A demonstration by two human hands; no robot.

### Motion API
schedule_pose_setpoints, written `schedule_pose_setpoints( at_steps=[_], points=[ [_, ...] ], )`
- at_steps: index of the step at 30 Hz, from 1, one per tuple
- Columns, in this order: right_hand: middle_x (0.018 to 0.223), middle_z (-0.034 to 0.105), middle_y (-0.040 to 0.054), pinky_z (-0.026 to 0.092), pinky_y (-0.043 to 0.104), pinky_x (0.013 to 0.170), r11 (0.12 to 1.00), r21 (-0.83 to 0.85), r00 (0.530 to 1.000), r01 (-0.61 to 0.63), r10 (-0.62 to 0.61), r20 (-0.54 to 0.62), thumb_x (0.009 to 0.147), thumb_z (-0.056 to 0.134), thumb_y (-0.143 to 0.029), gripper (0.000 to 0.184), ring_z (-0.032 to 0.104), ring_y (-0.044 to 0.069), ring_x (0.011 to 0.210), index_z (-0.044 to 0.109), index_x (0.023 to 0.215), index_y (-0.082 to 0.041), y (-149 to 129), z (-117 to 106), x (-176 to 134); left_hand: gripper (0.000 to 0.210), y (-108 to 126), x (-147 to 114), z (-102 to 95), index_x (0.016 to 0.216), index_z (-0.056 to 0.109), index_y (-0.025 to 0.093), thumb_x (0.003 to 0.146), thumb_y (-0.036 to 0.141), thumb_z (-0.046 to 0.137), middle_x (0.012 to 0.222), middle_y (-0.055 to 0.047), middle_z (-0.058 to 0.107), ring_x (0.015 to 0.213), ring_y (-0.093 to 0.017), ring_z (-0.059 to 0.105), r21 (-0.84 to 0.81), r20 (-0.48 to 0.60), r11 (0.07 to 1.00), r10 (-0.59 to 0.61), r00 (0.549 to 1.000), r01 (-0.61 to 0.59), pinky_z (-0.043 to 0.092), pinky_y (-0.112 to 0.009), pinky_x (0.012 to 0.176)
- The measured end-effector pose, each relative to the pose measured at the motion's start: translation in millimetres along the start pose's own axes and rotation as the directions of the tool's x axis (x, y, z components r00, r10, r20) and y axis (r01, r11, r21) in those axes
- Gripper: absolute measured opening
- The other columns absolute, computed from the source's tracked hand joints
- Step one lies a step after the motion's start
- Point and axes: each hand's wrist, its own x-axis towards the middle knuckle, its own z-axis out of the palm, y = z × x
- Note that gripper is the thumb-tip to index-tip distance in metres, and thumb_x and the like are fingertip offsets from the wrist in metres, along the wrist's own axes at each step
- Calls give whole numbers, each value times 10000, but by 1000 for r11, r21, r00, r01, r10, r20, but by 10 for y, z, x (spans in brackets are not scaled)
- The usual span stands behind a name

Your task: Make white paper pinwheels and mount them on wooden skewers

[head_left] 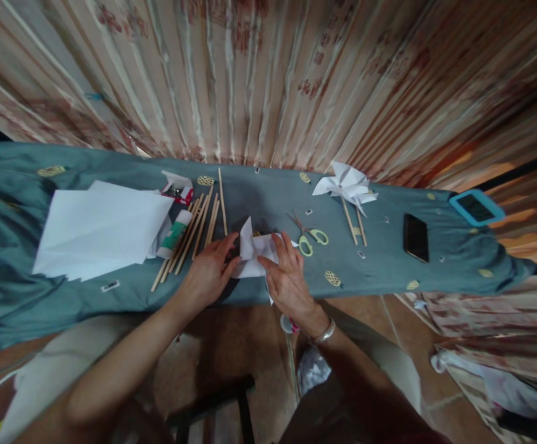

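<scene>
A white paper square (262,250) with cut corners lies near the table's front edge, one flap (246,239) standing up at its left side. My left hand (212,268) grips the paper's left edge between thumb and fingers. On the right side, my right hand (289,280) holds the same sheet, its thumb and fingers pressing on the paper. Just beyond the right hand lies a pair of scissors (306,234) with yellow-green handles. Thin wooden sticks (197,222) are spread to the left of my left hand.
White paper sheets (106,228) are stacked at left, near a green-and-white glue stick (174,234) and an open small red-and-white box (178,188). Finished paper pinwheels (346,185) on sticks lie right of the scissors. Farther right are a black phone (415,237) and a blue-framed device (476,207).
</scene>
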Motion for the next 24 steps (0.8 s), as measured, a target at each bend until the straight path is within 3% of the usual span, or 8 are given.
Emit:
schedule_pose_setpoints(
  at_steps=[12, 18, 24],
  points=[
    [1488, 316, 160, 248, 490, 1072, 999, 50, 999, 0, 2, -37, 889, 440, -110, 364, 107, 320, 1444, 644, 1176, -201, 14, 58, 4, 726, 155, 165, 121, 1425, 302, 82, 803, 310, 597, 1071, -139, 673, 976, -267, 630, -16, 27, 995, -101, 995, 101, 478, -399, 881],
    [1519, 263, 151, 236, 506, 1071, 1000, 16, 1000, -17, 17, -24, 866, 480, -112, 403, 78, 340, 1444, 607, 1233, -221, -12, 32, -12, 777, 313, 243, 74, 1446, 248, 56, 787, 258, 606, 1001, -114, 696, 959, -263, 652, 31, 60, 974, -226, 972, 224, 479, -357, 853],
    [1535, 241, 146, 242, 531, 1065, 1000, 4, 1000, -15, 15, -27, 854, 499, -107, 416, 79, 347, 1441, 591, 1242, -226, 7, 46, -51, 807, 351, 325, 74, 1449, 263, 69, 745, 228, 623, 1015, -113, 694, 944, -263, 660, 25, 72, 964, -265, 961, 264, 471, -341, 844]
  ],
)
